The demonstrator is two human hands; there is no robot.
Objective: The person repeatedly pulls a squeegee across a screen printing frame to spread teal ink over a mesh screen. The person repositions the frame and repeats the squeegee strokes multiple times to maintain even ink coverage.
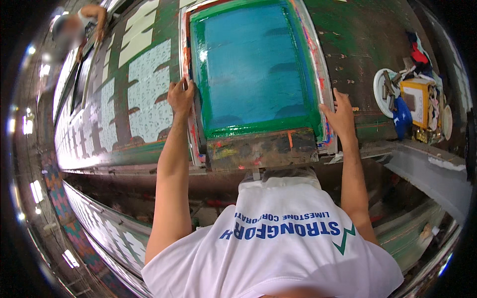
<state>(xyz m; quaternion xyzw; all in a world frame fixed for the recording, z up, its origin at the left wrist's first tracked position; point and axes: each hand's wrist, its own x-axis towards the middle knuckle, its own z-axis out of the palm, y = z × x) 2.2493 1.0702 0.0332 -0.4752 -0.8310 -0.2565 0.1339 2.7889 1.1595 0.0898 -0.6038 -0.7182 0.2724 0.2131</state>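
Note:
A screen-printing frame (318,67) lies in front of me, its blue mesh (243,69) bordered with wet-looking green. My left hand (180,98) pinches the frame's left rail between thumb and fingers. On the opposite rail, my right hand (342,116) grips with the thumb on top and the fingers along the outer side. Across the near end sits a paint-stained board (263,150), close to my shirt. Dark curved shapes show through the mesh; what lies under it I cannot make out.
Pale printed pieces (149,94) lie in rows along the long green-brown table (348,30) to the left. At the right stand a white round tub (380,92), a yellow-sided box (414,103) and rags. Another person (87,20) is at the far left. A grey beam (427,166) runs near my right arm.

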